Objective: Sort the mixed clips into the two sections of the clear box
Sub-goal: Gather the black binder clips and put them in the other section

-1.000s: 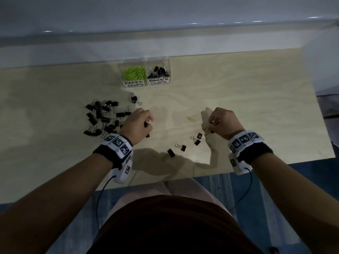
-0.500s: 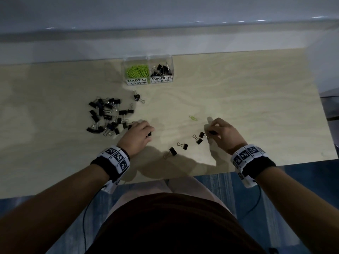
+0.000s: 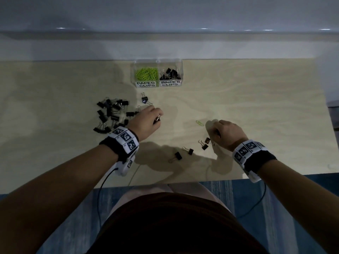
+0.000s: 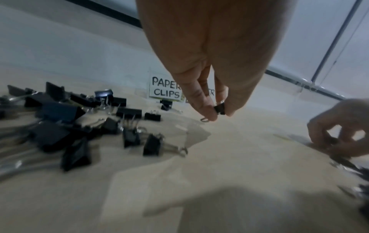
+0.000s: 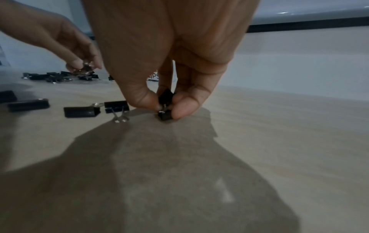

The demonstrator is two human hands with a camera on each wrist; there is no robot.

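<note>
As both hands pinch binder clips (image 4: pixel 220 108) | labels: "PAPER CLIPS" (image 3: pixel 145 84), "BINDER CLIPS" (image 3: pixel 170 83)

The table (image 3: pixel 256 107) is pale beige wood w/ soft grain. The box (image 3: pixel 180 63) is clear, w/ white labels (image 3: pixel 158 83) in black letters. Paper clips (image 3: pixel 146 73) inside are bright green; one more green clip (image 3: pixel 199 123) lies on the table. The binder clips (image 3: pixel 111 114) are black w/ silver handles. The wrist bands (image 3: pixel 126 142) are black and white w/ square black-white code patterns. The floor (image 3: pixel 275 208) is blue, striped.
</note>
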